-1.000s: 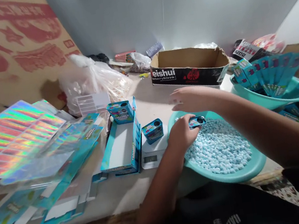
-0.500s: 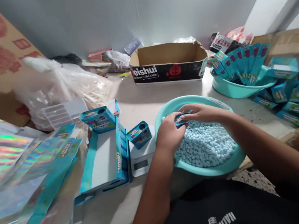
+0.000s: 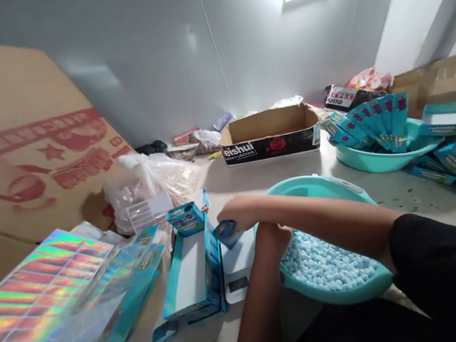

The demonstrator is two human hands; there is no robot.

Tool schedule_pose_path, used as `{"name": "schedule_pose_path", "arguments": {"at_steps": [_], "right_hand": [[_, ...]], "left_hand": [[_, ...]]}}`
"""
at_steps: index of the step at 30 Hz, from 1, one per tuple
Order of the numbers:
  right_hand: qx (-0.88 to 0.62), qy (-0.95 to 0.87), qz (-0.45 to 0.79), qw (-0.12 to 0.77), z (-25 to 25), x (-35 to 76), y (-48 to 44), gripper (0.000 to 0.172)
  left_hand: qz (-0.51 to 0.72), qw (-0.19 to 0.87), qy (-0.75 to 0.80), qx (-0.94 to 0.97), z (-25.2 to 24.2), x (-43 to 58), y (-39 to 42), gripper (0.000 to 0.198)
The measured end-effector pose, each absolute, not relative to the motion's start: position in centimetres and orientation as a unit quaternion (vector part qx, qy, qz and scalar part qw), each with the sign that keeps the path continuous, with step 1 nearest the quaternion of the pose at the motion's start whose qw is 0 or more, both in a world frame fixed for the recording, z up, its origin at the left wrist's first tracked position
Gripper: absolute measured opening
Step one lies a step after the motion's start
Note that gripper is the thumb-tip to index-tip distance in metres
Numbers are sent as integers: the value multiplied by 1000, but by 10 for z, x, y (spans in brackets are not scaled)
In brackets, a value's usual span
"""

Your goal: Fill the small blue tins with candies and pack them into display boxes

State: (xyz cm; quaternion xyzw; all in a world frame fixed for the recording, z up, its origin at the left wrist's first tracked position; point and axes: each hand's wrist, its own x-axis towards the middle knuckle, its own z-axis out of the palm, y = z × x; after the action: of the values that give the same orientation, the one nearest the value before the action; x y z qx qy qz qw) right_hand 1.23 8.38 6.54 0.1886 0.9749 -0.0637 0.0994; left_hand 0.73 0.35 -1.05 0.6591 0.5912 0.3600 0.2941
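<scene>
My right hand [image 3: 239, 213] reaches left across my left arm and is closed on a small blue tin [image 3: 226, 233], just above the white scale [image 3: 236, 272]. My left hand [image 3: 275, 238] lies at the near left rim of the teal basin [image 3: 319, 185]; the right forearm covers its fingers. The basin holds a heap of pale blue candies [image 3: 330, 263]. Another blue tin [image 3: 186, 217] stands at the far end of the open blue display box [image 3: 191, 272], left of the scale.
Holographic sticker sheets [image 3: 28, 289] and flat blue cartons lie at the left. A large cardboard carton [image 3: 17, 149], a plastic bag [image 3: 157, 181] and a low cardboard box [image 3: 269, 134] stand behind. At the right are a second teal basin [image 3: 379, 160] of folded cartons and stacked blue boxes [image 3: 445, 118].
My right hand left the basin, crossed over my left arm and took hold of the tin at the scale. The view tilted upward.
</scene>
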Motion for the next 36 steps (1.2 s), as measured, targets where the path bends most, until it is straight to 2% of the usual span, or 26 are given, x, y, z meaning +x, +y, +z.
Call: {"name": "schedule_pose_path", "arguments": {"at_steps": [4,6,8,11,14,16,19,22,26,29,32,34,36], "right_hand": [[311,948,41,-62,134,79,75,27],[376,919,60,-104,164,128,70,24],[423,898,77,-90,174,172,70,24],[486,873,30,-1,146,214,79,25],[496,862,-77,64,90,222,94,31],[507,853,-95,80,58,217,102,29],[528,843,-83,58,28,209,106,29],[529,846,-60,3,13,210,105,38],[498,865,-35,-53,-2,220,107,44],[485,872,-32,-63,-9,226,111,52],[490,866,-27,-98,-4,226,113,51],[481,866,-29,-136,6,221,110,40],[449,879,-50,-151,16,215,102,29]], "left_hand": [[432,290,594,613,8,-10,-8,28],[478,210,630,575,26,-31,-18,34],[462,98,669,575,47,-58,-25,41],[372,32,730,573,64,-92,-28,46],[297,82,762,569,59,-108,-21,47],[270,123,760,579,46,-109,-16,48],[240,183,749,590,27,-105,-11,50],[202,225,740,601,15,-100,-8,55],[142,181,698,679,19,-101,-15,55],[206,75,693,687,39,-100,-34,58],[341,-25,662,666,58,-88,-57,34],[390,-17,625,676,59,-70,-68,18],[370,65,580,723,50,-43,-71,15]]}}
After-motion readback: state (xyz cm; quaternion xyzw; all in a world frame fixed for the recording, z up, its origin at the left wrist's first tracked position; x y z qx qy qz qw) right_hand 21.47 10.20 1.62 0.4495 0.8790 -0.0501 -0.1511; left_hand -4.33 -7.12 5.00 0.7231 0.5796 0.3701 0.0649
